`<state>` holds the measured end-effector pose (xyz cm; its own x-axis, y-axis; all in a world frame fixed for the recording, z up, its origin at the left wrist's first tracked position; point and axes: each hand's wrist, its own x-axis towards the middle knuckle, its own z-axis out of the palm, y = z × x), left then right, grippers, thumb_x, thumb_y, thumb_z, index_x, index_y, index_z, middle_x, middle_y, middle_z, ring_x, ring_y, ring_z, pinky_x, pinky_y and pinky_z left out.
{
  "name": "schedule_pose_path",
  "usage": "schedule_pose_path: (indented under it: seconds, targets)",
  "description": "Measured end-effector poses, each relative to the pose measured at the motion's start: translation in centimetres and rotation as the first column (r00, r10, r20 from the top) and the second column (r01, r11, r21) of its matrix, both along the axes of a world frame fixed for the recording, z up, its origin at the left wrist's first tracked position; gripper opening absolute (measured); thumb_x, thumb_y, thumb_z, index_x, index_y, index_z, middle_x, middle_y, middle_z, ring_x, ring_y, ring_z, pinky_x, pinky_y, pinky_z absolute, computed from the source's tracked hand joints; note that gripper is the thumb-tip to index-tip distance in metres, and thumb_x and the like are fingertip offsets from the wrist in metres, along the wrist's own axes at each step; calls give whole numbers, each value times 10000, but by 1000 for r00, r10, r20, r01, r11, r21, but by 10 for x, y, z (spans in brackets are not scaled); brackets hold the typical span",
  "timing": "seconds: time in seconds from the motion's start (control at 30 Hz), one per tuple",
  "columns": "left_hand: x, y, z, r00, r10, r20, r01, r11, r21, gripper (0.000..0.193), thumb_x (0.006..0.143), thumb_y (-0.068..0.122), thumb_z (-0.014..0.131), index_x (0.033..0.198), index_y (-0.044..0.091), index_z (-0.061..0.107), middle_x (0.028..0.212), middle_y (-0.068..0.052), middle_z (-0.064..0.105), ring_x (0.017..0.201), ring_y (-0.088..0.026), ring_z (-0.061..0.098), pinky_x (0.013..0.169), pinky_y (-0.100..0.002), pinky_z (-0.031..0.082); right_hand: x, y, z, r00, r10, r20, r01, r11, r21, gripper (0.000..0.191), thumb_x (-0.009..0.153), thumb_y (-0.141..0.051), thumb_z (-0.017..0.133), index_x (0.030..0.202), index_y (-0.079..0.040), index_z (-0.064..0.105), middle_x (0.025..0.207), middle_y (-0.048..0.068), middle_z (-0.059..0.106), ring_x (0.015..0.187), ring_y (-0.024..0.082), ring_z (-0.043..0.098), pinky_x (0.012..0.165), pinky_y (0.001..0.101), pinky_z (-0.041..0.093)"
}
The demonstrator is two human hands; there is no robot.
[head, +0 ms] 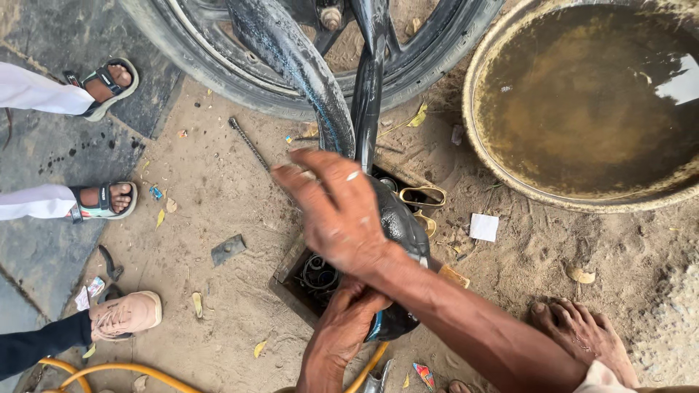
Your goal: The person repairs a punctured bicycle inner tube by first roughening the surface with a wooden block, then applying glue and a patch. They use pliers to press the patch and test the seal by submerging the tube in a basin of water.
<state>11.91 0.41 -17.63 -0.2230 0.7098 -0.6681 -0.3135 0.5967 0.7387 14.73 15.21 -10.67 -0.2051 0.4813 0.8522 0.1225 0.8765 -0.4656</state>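
Note:
A black rubber inner tube (291, 51) hangs out of a tyre and runs down to a wet, bulging fold (399, 218) at the centre. My right hand (336, 212) reaches across that fold from the lower right, back of the hand up, fingers spread and slightly blurred; nothing shows in its grip. My left hand (346, 327) comes up from the bottom edge and is closed around the lower end of the tube. Under both hands a small open box (314, 275) holds dark rings and parts.
The tyre and wheel (218, 65) fill the top. A round basin of muddy water (582, 102) sits at upper right. Nearby lie a metal rod (247, 142), a white square (483, 227) and a yellow hose (109, 371). Other people's feet (109, 200) stand at left; my bare foot (582, 331) rests at lower right.

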Motion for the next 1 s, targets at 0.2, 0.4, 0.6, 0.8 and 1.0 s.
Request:
schedule_pose_path:
  seconds: [0.2,0.4,0.6,0.8,1.0]
  targets:
    - [7,9,13,994,-106,-28,109,981,163,309,826,5,591,1103,-22,726,931,-2,610,843,-80,522,802,-288,455,12,34,-14,994,-101,47,99,994,37,154,931,73,669,1056,-9,706,1133,149,655,1017,247,629,793,384,535]
    - [11,19,29,989,-139,-43,145,967,211,268,778,35,552,995,9,708,879,71,620,793,-49,525,743,-253,455,34,46,-8,983,-174,55,172,984,39,181,880,59,717,1043,-20,726,1106,113,642,990,240,601,803,406,496]
    - [8,14,18,978,-163,-134,182,972,147,128,790,63,581,849,-9,670,734,35,521,683,-82,442,634,-287,391,43,48,-19,984,-154,94,154,988,11,236,831,90,699,1032,-26,739,1110,117,632,1006,254,596,808,406,481]
    - [4,11,18,991,-105,-80,120,972,201,153,764,69,603,864,17,707,780,31,613,758,-81,524,739,-283,448,64,86,-51,953,-240,185,252,967,-44,264,838,149,601,1047,6,676,1163,157,643,1095,295,605,891,417,535]
    - [-4,4,31,998,-62,2,60,977,204,295,753,57,608,1016,0,730,906,26,660,833,-96,550,808,-300,466,141,100,-103,857,67,511,356,640,-681,259,1076,-206,614,924,3,637,825,158,632,732,271,604,658,439,498]
